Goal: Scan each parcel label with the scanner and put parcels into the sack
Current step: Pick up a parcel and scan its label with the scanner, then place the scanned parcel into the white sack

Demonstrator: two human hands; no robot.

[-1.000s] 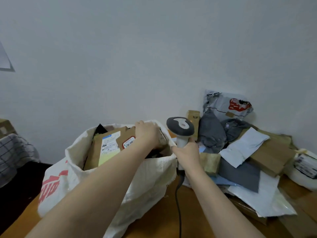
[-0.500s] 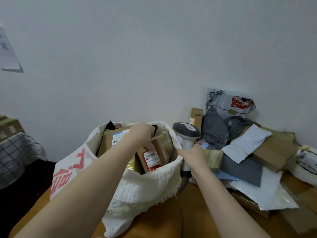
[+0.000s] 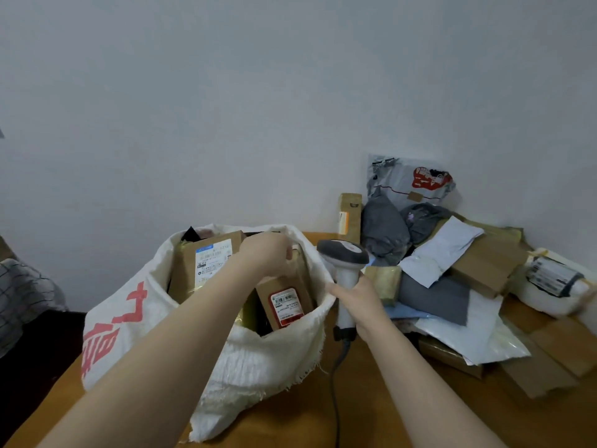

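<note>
A white woven sack (image 3: 139, 305) with red characters stands open on the wooden table (image 3: 365, 412), holding several cardboard parcels. My left hand (image 3: 269, 257) reaches into its mouth, and its fingers curl over the top of a small brown box with a red label (image 3: 286, 307) that stands upright inside. Behind that box leans a larger box with a white and blue label (image 3: 206, 260). Just right of the sack's rim, my right hand (image 3: 357, 294) grips the handle of the grey and white scanner (image 3: 342, 253), which is held upright.
The scanner's black cable (image 3: 336, 392) runs down the table towards me. A pile of parcels fills the right: grey bags (image 3: 384, 227), white mailers (image 3: 442, 247), flat cardboard boxes (image 3: 487, 263), a white wrapped roll (image 3: 555, 282). Checked cloth (image 3: 19, 292) lies at far left.
My left hand has lowered the red-labelled box from above the sack's mouth to stand upright inside it. My right hand keeps the scanner beside the sack.
</note>
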